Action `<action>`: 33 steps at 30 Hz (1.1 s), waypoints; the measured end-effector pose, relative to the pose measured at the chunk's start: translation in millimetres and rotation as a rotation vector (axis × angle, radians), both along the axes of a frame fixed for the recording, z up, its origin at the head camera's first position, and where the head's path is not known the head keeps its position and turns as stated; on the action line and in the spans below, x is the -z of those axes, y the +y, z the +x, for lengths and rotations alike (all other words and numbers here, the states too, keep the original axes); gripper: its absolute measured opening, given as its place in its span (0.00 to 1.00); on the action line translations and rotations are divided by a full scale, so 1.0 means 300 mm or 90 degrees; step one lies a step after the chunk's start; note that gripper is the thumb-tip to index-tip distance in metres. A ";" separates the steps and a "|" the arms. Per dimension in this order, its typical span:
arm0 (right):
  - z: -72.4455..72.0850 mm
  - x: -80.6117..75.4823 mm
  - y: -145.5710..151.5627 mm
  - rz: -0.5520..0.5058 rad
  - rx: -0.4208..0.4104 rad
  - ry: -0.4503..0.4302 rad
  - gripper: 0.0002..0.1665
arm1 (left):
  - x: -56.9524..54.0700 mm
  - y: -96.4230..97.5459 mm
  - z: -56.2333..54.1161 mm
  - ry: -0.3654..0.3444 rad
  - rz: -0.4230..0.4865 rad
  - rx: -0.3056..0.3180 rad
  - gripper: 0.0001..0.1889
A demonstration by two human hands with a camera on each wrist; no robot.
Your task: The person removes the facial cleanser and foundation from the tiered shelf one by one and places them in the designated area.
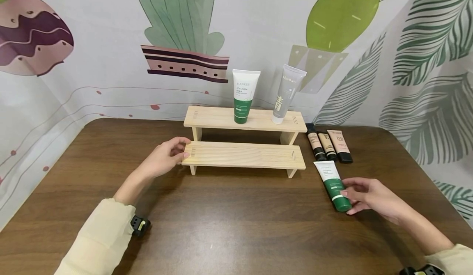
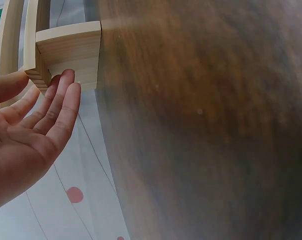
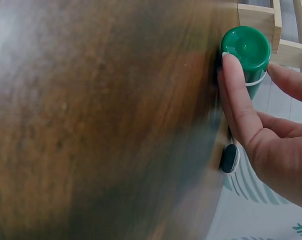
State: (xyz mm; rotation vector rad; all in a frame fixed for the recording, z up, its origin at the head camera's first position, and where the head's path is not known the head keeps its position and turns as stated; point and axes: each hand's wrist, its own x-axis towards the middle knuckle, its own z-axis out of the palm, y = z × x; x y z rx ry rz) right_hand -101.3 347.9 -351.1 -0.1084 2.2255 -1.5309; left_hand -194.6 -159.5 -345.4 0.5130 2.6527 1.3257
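Observation:
A two-step wooden display rack (image 1: 242,155) stands on the table. At the left end of its lower step is my left hand (image 1: 166,158), thumb and index finger pinching the board; in the left wrist view, the other fingers of that hand (image 2: 33,125) extend beside the rack's leg. My right hand (image 1: 373,197) grips a green-and-white squeeze tube (image 1: 334,189) near its green cap (image 3: 247,49), thumb on one side and fingers on the other. On the upper step another green-and-white tube (image 1: 244,96) and a grey tube (image 1: 288,94) stand on their caps.
Right of the rack lie three small cosmetic tubes: a beige one with a black cap (image 1: 316,143), a gold-toned one (image 1: 327,144) and a pink BB one (image 1: 339,143). A printed cloth (image 1: 118,74) hangs behind the brown table (image 1: 221,225).

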 end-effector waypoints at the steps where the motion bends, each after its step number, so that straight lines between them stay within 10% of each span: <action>1: -0.001 0.000 0.000 0.001 0.001 0.001 0.34 | 0.001 0.000 -0.001 -0.001 0.000 -0.001 0.16; 33: -0.006 -0.002 -0.002 0.038 -0.009 0.042 0.33 | -0.011 0.004 0.010 0.001 0.025 0.003 0.17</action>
